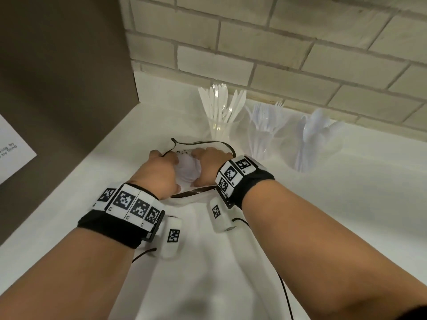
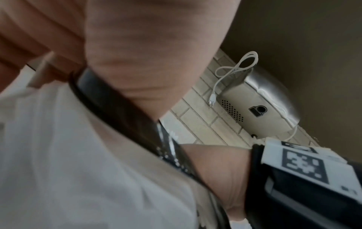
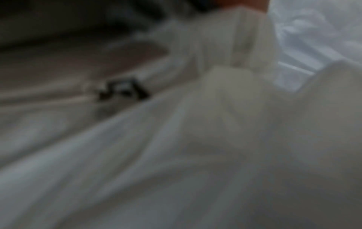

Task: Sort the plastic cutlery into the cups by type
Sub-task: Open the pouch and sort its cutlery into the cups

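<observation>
Three clear cups stand by the brick wall: one with white knives (image 1: 219, 112), one with forks (image 1: 263, 125), one with spoons (image 1: 312, 132). In front of them lies a white cloth bag (image 1: 208, 262) with dark straps (image 1: 203, 142). At its mouth my left hand (image 1: 161, 172) and right hand (image 1: 208, 165) face each other, fingers curled round a crumpled pale plastic bundle (image 1: 188, 168). What is inside the bundle is hidden. The left wrist view shows my palm (image 2: 152, 54) over a dark strap (image 2: 109, 99). The right wrist view is blurred white cloth (image 3: 156, 155) and clear plastic (image 3: 303, 38).
A brown panel (image 1: 57, 88) with a paper sign (image 1: 11, 146) closes the counter's left side. The brick wall (image 1: 277, 42) runs behind the cups. A steel wall unit (image 2: 260, 105) with a looped white cord (image 2: 231, 72) hangs above. White counter (image 1: 346, 215) lies right of the bag.
</observation>
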Demonstrator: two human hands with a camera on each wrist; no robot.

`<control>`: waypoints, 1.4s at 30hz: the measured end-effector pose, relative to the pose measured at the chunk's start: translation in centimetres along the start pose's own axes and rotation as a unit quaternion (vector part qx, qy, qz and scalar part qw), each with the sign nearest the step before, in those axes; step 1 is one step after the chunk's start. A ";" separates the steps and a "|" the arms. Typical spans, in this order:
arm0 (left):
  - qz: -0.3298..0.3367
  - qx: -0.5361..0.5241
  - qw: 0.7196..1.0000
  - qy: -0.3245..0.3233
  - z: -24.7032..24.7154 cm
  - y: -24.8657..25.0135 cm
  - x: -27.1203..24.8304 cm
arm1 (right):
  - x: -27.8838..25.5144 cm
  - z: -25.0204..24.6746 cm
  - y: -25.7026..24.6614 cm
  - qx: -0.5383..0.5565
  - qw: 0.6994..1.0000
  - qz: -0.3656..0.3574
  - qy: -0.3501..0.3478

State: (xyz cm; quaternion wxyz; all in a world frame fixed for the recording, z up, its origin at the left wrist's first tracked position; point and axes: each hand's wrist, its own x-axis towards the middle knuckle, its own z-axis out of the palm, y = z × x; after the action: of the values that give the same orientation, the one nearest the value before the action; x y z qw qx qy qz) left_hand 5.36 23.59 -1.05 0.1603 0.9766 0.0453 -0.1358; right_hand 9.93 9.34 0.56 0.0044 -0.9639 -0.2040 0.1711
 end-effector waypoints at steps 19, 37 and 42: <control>-0.012 -0.026 0.999 0.025 0.8 -0.4 1.0 | 0.1 1.1 -1.4 0.082 0.996 -0.012 -0.031; -0.029 -0.095 0.992 0.072 -1.3 -1.3 -0.6 | -0.5 1.3 -0.6 0.075 0.996 -0.006 -0.042; -0.017 -0.076 0.995 0.061 -1.1 -1.6 -0.7 | -0.9 1.2 -0.2 0.080 0.996 -0.012 -0.026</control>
State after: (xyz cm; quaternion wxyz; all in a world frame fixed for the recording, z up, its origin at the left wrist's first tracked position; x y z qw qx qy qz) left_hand 4.73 25.46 -0.34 0.2286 0.9671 0.0822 -0.0753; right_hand 8.70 9.09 -0.28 0.0778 -0.9533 -0.2010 0.2115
